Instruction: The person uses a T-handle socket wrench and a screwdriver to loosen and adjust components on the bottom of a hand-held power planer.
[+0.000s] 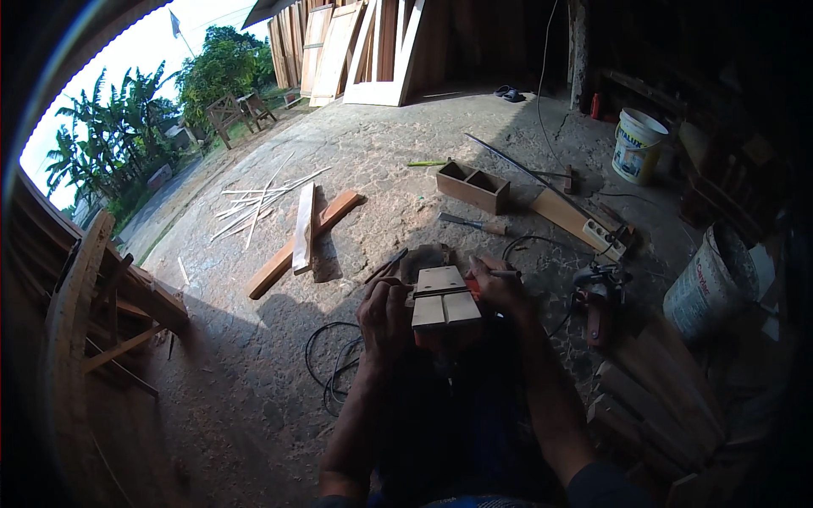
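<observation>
A red tool (440,334), apparently an upturned power planer, is topped by a pale flat plate (445,309) with a dark slot and a groove across it. My left hand (385,313) is closed against the tool's left side; exactly what its fingertips grip is partly hidden. My right hand (500,288) is at the right side, fingers curled round a slim hand tool (506,273) beside the red body. A dark slim tool (385,264) lies just beyond my left hand.
Timber strips (254,203) and two boards (303,229) lie ahead left. A wooden box (470,188), chisel (487,229), long plank (559,216), power tool (597,296) and buckets (703,284) occupy the right. A wooden frame (102,296) stands left; cables (334,356) lie on the floor.
</observation>
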Demonstrator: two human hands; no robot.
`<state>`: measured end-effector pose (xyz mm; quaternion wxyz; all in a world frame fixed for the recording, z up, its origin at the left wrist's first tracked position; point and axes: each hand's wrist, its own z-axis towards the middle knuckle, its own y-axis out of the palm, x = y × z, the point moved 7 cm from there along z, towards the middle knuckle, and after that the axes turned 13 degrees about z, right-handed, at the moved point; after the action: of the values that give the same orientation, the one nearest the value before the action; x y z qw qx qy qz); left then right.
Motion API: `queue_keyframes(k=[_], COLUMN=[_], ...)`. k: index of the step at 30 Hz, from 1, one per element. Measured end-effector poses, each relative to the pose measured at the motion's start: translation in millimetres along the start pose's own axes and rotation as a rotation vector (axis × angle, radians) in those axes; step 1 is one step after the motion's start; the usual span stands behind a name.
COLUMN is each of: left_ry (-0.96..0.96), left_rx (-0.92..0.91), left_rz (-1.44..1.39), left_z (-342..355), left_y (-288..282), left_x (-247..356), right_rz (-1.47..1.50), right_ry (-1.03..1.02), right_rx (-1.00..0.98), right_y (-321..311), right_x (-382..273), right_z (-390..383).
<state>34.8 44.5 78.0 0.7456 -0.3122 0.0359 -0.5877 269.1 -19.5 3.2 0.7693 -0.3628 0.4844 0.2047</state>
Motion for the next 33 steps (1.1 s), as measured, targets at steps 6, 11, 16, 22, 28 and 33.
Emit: queue_keyframes(k=[6,11,16,22,28,33], left_ry=[0.129,0.103,0.134,0.150,0.089,0.168], left_rx=[0.028,-0.007,-0.011,-0.005,-0.026,-0.026], left_rz=[0.088,0.027,0.042,0.085,0.029,0.049], left_z=[0.3,4.0,2.5,1.4,4.3,4.1], left_y=[-1.3,-0.7,0.5,0.2,1.1,1.4], left_x=[3.4,4.7,2.7,4.0,2.3,3.3], right_rz=[0.029,-0.034,-0.035,-0.008,-0.021,-0.012], right_ry=[0.087,-0.105,-0.119,-0.070,0.064,0.084], right_rx=[-0.060,0.010,-0.013,0.005,-0.072,-0.069], right_y=[0.8,0.9,0.8,0.5,2.8,3.1], right_x=[-12.3,2.4,-2.4,-6.6,4.5,2.0], right_z=[-4.8,1.2,0.1,-1.8,0.7,-0.9])
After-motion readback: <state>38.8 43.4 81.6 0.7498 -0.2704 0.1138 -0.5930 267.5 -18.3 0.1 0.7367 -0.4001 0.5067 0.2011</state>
